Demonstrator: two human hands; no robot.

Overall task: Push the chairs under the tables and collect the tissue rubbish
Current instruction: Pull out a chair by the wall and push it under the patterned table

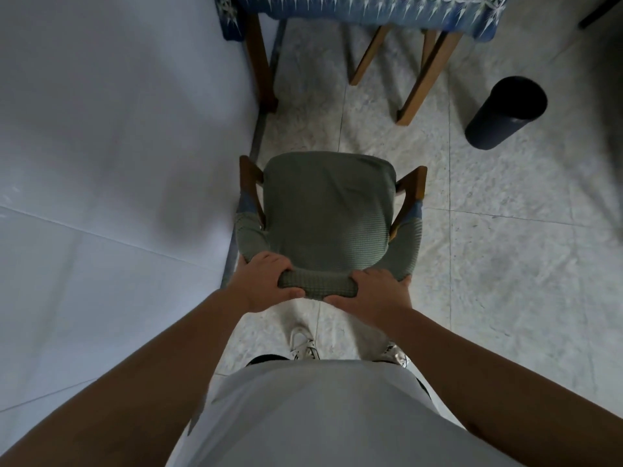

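A wooden chair [328, 203] with a grey-green fabric cover stands on the tiled floor just in front of me, its seat facing the table. My left hand [266, 281] grips the left part of the padded backrest top, fingers curled over it. My right hand [377, 294] grips the right part of the same backrest. Ahead at the top stands the table [371, 8], draped in a blue patterned cloth, with wooden legs beneath it. A stretch of floor separates the chair from the table. No tissue shows anywhere.
A white wall [118, 163] runs close along the chair's left side. A dark cylindrical bin [505, 112] stands on the floor at the right, near the table's corner. Legs of another chair [367, 55] show under the table. Open tiled floor lies to the right.
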